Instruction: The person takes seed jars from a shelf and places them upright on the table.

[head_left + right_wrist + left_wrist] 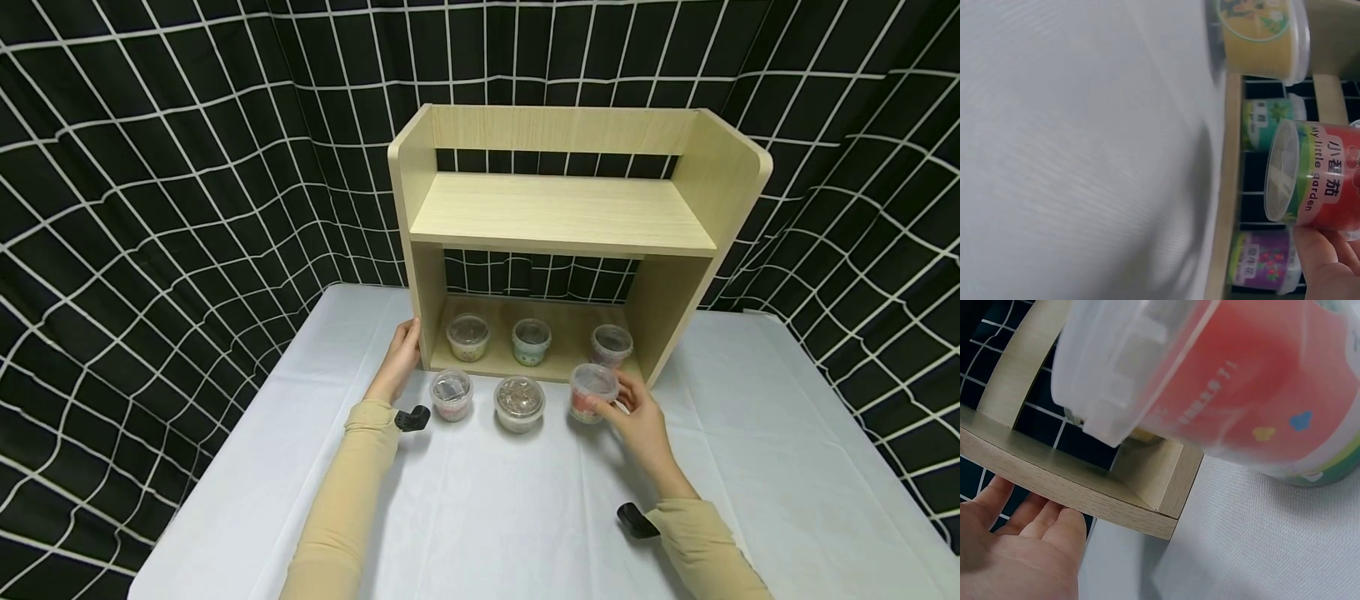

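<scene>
My right hand [637, 421] grips a clear plastic tub with a red "My little garden" label [1329, 178], lifted just in front of the shelf's right end. Behind it, a purple-labelled tub [1263, 261] stands on the lower board. My left hand [399, 360] rests against the outer left side of the wooden shelf unit [562, 212], fingers on the panel [1063, 481]. On the lower board also stand a yellowish tub [468, 338] at left and a teal tub [531, 343] in the middle.
On the white tablecloth [480, 517] before the shelf stand a red-labelled tub [452, 396] at left and a yellow-labelled tub [1259, 40] in the middle. The upper board [562, 208] spans the unit. Black gridded cloth [187, 167] hangs around the table.
</scene>
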`<state>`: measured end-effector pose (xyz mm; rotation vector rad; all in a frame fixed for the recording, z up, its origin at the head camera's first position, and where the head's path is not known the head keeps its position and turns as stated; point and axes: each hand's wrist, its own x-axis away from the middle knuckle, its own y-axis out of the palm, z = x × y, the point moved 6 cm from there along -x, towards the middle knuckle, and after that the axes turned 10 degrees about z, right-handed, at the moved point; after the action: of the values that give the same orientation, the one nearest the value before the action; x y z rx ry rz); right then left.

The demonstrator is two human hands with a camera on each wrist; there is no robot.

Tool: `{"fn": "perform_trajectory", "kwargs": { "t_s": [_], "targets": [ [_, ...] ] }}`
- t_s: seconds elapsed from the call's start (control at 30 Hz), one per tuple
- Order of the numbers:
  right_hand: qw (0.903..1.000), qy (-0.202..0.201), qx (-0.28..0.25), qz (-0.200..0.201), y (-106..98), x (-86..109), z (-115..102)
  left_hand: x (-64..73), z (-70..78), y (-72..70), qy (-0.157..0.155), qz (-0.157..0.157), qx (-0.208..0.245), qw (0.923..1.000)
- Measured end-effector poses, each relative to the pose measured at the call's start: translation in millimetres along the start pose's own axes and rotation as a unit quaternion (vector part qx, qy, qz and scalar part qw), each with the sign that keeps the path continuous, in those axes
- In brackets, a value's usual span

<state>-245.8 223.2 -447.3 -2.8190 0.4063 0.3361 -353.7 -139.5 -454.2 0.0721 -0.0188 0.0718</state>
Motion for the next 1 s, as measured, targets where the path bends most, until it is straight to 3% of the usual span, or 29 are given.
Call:
{"fn": "perform_trajectory", "kwargs": {
  "t_s": [0.17, 0.37, 0.8, 1.0],
  "targets": [
    [0.9998, 0.012, 0.013, -0.004, 2.8, -0.2, 11.0, 8.0, 9.9, 2.0, -0.01, -0.014, 0.002, 0.9998],
    [0.999, 0.034, 0.029, -0.005, 3.8, 2.9, 15.7, -1.6, -3.0, -0.4, -0.009, -0.003, -0.002, 1.0],
    [0.9976, 0.068, 0.015, -0.009, 3.8, 8.7, 24.7, -1.1, -2.2, -0.5, -0.003, 0.01, 0.003, 0.9999],
    [0.9978, 0.065, 0.017, -0.004, 2.2, 10.1, 25.9, -2.0, -3.1, -1.0, -0.003, 0.008, 0.005, 1.0]
  ]
}}
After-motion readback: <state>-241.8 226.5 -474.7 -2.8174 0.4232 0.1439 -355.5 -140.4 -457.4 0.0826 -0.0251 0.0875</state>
